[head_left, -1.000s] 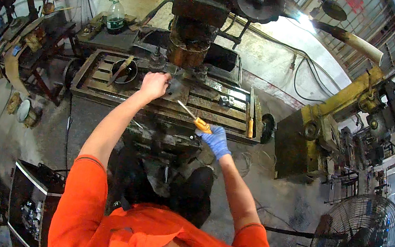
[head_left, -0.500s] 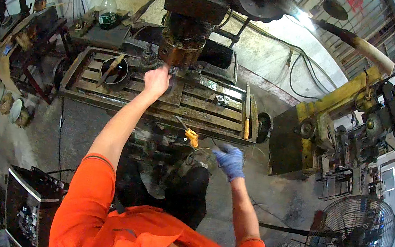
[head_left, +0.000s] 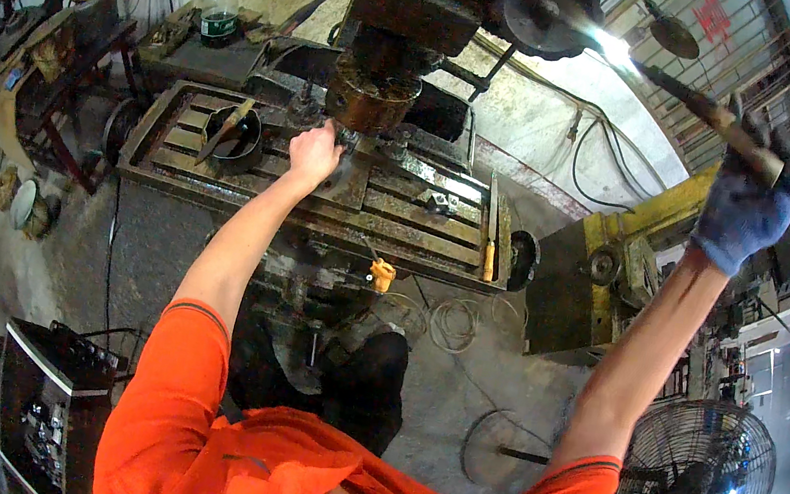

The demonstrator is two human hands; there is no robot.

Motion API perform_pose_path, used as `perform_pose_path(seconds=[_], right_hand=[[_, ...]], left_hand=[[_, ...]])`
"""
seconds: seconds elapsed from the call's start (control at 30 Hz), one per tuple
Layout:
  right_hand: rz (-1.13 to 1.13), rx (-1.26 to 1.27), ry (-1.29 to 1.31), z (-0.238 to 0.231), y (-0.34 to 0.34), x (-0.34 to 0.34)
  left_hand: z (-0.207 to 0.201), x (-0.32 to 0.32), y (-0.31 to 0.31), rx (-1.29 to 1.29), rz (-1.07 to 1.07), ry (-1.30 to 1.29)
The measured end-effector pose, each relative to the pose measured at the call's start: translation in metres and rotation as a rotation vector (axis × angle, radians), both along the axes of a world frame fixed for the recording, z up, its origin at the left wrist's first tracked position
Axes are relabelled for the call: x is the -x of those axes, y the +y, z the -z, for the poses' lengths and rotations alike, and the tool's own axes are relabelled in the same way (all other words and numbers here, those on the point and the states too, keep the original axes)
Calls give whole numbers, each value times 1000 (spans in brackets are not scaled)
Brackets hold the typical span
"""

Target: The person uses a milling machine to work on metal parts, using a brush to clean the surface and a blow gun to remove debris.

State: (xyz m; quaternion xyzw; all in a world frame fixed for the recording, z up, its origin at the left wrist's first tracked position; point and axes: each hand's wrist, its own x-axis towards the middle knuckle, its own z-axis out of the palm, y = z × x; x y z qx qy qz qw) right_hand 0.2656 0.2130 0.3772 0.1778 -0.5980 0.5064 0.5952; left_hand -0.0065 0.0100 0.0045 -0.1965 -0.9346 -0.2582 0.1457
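My bare left hand [head_left: 314, 154] is closed just below the dark, round spindle head [head_left: 373, 97] of a drilling or milling machine. Its fingers curl round something small that I cannot make out. Far up at the right, my right hand [head_left: 748, 211], in a blue-grey knitted glove, is wrapped round the pale grip of a long lever [head_left: 753, 156] on the machine. Under the spindle lies the slotted machine table [head_left: 252, 188]. A black pot [head_left: 236, 139] with a brush laid across it stands on the table's left part; a small metal block [head_left: 439, 203] sits right of centre.
A long file [head_left: 490, 250] with a yellow handle lies along the table's right end. A yellow fitting [head_left: 381, 273] hangs at the front edge. To the right stand a yellow-green machine [head_left: 562, 281] and a fan [head_left: 694, 491]. A plastic bottle [head_left: 218, 15] stands at the back left.
My right hand has gone from beside the table's front edge up and right to the lever, closing round its grip. My left hand stays below the spindle head.
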Motion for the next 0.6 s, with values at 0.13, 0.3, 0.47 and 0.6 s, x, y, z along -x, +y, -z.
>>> perform_pose_path(seconds=[0.13,0.3,0.47,0.6], right_hand=[[113,-73,-2,86,6,-13],[625,-249,-44,144,-11,-14],[310,-161,-117,118,-3,-16],[345,-222,57,152,-12,-9]], left_hand=[[2,0,-7,7,-3,24],[2,4,-8,-28,26,21],[-14,-7,-31,-38,63,2],[-27,-13,-89,-129,134,3]])
